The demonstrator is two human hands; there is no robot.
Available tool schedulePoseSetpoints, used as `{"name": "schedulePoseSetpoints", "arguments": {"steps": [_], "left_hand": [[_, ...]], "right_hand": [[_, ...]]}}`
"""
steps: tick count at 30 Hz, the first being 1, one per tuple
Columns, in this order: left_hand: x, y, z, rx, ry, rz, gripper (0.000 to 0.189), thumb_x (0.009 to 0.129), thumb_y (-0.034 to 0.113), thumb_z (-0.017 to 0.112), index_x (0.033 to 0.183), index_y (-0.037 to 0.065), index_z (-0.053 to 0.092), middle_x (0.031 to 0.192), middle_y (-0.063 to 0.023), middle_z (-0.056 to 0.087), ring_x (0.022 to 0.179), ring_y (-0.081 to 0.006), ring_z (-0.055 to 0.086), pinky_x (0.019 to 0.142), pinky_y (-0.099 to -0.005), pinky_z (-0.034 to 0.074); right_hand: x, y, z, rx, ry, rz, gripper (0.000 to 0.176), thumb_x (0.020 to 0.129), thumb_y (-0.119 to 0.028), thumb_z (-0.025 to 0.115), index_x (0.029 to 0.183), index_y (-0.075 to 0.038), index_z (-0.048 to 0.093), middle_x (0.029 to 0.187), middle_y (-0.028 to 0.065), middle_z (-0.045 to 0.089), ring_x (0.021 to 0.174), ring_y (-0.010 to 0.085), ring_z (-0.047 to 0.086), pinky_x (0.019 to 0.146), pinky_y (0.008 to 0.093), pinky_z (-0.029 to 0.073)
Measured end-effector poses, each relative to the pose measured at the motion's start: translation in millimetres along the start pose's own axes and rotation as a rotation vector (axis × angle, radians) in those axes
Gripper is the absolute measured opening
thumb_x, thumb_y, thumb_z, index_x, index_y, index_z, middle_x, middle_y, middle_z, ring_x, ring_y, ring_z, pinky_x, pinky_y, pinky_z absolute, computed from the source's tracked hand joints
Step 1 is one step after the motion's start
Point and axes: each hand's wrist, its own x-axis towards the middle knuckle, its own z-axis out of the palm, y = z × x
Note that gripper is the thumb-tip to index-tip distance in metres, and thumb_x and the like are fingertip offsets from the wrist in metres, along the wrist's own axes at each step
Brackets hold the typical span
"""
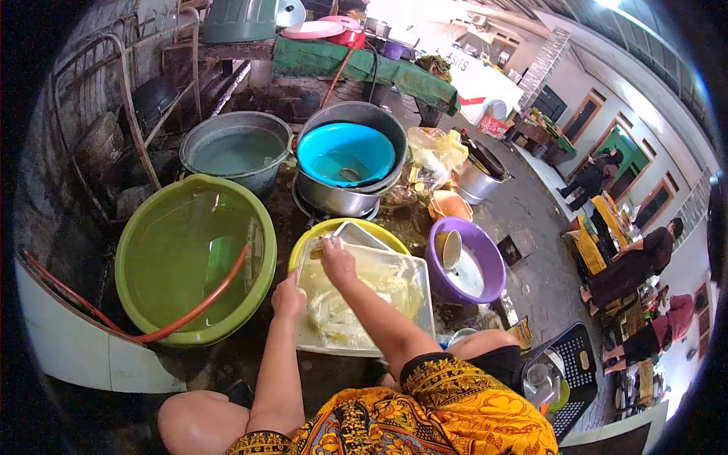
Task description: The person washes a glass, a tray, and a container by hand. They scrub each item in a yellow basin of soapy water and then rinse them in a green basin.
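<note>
A whitish, see-through rectangular plastic tub (409, 311), smeared inside with pale yellow residue, lies tilted over a yellow basin (390, 233). At its left side my left hand (288, 298) is closed on the rim. My right hand (338, 262) reaches across to the far left part of the tub, fingers curled down; whatever they may hold is hidden. Another pale rectangular container (369, 237) shows behind the tub, inside the yellow basin.
Left stands a big green basin (269, 280) of water with a red hose (201, 299). Behind are a grey bucket (284, 144) and a blue basin (318, 163) in a metal pot. Right are a purple basin (497, 277) and black crate (580, 364). Several people are farther right.
</note>
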Motion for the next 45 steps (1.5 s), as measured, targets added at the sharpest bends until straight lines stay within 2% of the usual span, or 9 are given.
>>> {"name": "schedulePoseSetpoints", "arguments": {"steps": [3,8,11,27,34,37,40,42,45], "left_hand": [[2,-2,3,-0.03,-0.004,0.013,0.043,0.074,0.006,0.051,0.116,0.013,0.054,0.095,-0.0231,0.061,0.091,-0.04,0.058,0.079,-0.0479,0.045],[8,-16,18,-0.059,0.017,0.037,0.041,0.074,0.006,0.05,0.115,0.012,0.055,0.098,-0.0229,0.06,0.093,-0.0403,0.056,0.08,-0.0475,0.044],[0,-8,13,-0.087,0.07,0.062,0.037,0.075,0.006,0.046,0.11,0.01,0.057,0.094,-0.022,0.061,0.09,-0.0395,0.057,0.076,-0.0462,0.045],[-9,42,-41,-0.224,0.333,0.43,0.046,0.074,-0.002,0.047,0.119,0.009,0.052,0.102,-0.0196,0.06,0.09,-0.0385,0.057,0.076,-0.0443,0.046],[-17,56,-25,-0.111,0.442,0.508,0.049,0.077,-0.002,0.047,0.123,0.014,0.05,0.109,-0.0125,0.06,0.09,-0.0322,0.06,0.074,-0.0398,0.049],[-13,50,-18,-0.093,0.473,0.511,0.049,0.077,-0.001,0.047,0.123,0.014,0.05,0.109,-0.0124,0.06,0.088,-0.0324,0.06,0.073,-0.0401,0.049],[-10,35,-9,-0.073,0.435,0.455,0.048,0.077,-0.001,0.047,0.123,0.014,0.05,0.109,-0.0126,0.06,0.087,-0.0329,0.06,0.072,-0.0404,0.05],[-10,28,-5,-0.061,0.413,0.437,0.048,0.077,0.0,0.047,0.123,0.014,0.05,0.11,-0.0126,0.06,0.086,-0.0332,0.06,0.072,-0.0406,0.05],[-14,29,-1,-0.073,0.406,0.449,0.048,0.077,0.0,0.048,0.123,0.014,0.05,0.109,-0.0132,0.06,0.085,-0.0339,0.06,0.071,-0.0409,0.05]], "right_hand": [[-6,46,-18,-0.149,0.032,-0.128,0.029,0.079,-0.01,0.05,0.108,-0.009,0.047,0.093,0.0113,0.053,0.08,0.0266,0.058,0.059,0.0398,0.05],[-21,105,-79,-0.368,-0.108,0.137,0.017,0.078,-0.017,0.056,0.094,-0.011,0.052,0.086,0.011,0.056,0.078,0.0306,0.06,0.061,0.0461,0.048],[-22,119,-110,-0.441,-0.148,-0.09,0.009,0.074,-0.015,0.06,0.081,-0.01,0.058,0.082,0.0127,0.055,0.078,0.0312,0.058,0.064,0.0439,0.047],[-54,110,-178,-0.569,0.053,-0.156,0.029,0.066,-0.018,0.067,0.089,-0.006,0.055,0.093,0.0112,0.054,0.09,0.0307,0.05,0.074,0.0415,0.041],[-114,89,-147,-0.575,-0.515,0.205,0.027,0.074,-0.012,0.056,0.098,0.0,0.057,0.102,0.0212,0.054,0.094,0.0316,0.055,0.079,0.0396,0.047],[-143,104,-118,-0.571,-0.59,-0.047,0.023,0.07,-0.011,0.056,0.092,-0.005,0.06,0.094,0.0191,0.058,0.093,0.0332,0.056,0.075,0.0423,0.048],[-133,119,-120,-0.561,-0.588,0.02,0.03,0.076,-0.011,0.052,0.104,0.0,0.057,0.105,0.0205,0.057,0.102,0.0309,0.054,0.083,0.039,0.045],[-117,155,-117,-0.639,-0.302,-0.025,0.035,0.077,-0.009,0.05,0.111,-0.001,0.053,0.119,0.0183,0.053,0.109,0.0302,0.052,0.083,0.0379,0.046],[-73,132,-143,-0.651,-0.308,0.107,0.035,0.08,-0.01,0.047,0.113,0.001,0.051,0.115,0.0171,0.056,0.111,0.0283,0.05,0.079,0.0346,0.047]]}}
